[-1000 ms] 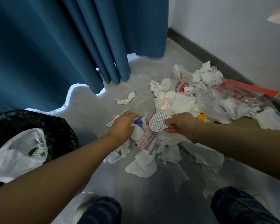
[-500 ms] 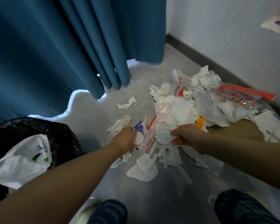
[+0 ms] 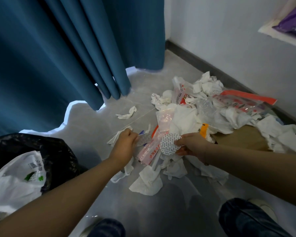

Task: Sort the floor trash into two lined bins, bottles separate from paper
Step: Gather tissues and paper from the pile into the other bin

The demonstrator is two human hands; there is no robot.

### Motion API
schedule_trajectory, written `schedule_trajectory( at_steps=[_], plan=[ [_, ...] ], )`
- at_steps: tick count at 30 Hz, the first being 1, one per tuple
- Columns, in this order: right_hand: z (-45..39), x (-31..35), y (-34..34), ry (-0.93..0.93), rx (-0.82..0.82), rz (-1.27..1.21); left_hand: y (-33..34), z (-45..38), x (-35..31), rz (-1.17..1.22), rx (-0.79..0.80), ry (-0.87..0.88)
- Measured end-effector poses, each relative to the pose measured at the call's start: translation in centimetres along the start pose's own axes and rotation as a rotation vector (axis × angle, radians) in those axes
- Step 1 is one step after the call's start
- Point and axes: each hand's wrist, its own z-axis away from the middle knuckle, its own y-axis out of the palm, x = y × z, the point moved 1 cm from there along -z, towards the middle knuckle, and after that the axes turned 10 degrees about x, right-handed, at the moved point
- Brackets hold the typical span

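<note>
A heap of trash (image 3: pixel 212 117) lies on the grey floor: crumpled white tissues, clear plastic wrappers with red print, a crushed clear bottle (image 3: pixel 204 106) and brown cardboard (image 3: pixel 243 139). My left hand (image 3: pixel 125 145) pinches a small round printed paper lid (image 3: pixel 143 139) at the heap's near left edge. My right hand (image 3: pixel 191 146) grips a larger round printed lid (image 3: pixel 169 144). A black-lined bin (image 3: pixel 58 154) at the lower left holds a white plastic bag (image 3: pixel 15 178).
Blue curtains (image 3: pixel 67 57) hang at the left and back. A white wall with a dark skirting board (image 3: pixel 212 65) runs along the right. A single tissue (image 3: pixel 126 113) lies apart on the floor. My knees and shoes show at the bottom edge.
My left hand has lifted a small round lid from the tissues and turned its printed side up. My right hand kept its lid and shifted slightly. The camera tilted a little.
</note>
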Motion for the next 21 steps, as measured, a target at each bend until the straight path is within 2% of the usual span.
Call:
schedule_trajectory(
  at_steps=[3, 6, 8, 13, 18, 21],
  plan=[
    [0.2, -0.1, -0.4, -0.087, 0.014, 0.109, 0.0, -0.2, -2.2, 0.291, 0.094, 0.017],
    [0.5, -0.4, -0.5, -0.136, 0.064, 0.115, 0.3, 0.0, -4.4, 0.635, 0.184, -0.06],
    [0.7, -0.6, -0.5, -0.157, 0.083, 0.041, 0.8, -0.2, -5.1, 0.653, 0.194, -0.082],
    [0.4, -0.9, -1.0, -0.23, -0.019, 0.006, 0.4, -0.4, -5.8, 0.746, 0.153, -0.143],
    [0.6, -0.6, -0.9, -0.198, 0.093, 0.043, 0.3, 0.1, -6.5, 0.941, 0.25, -0.185],
    [0.7, -0.6, -0.7, -0.18, 0.109, 0.049, 0.6, 0.5, -7.0, 0.974, 0.278, -0.196]
  ],
)
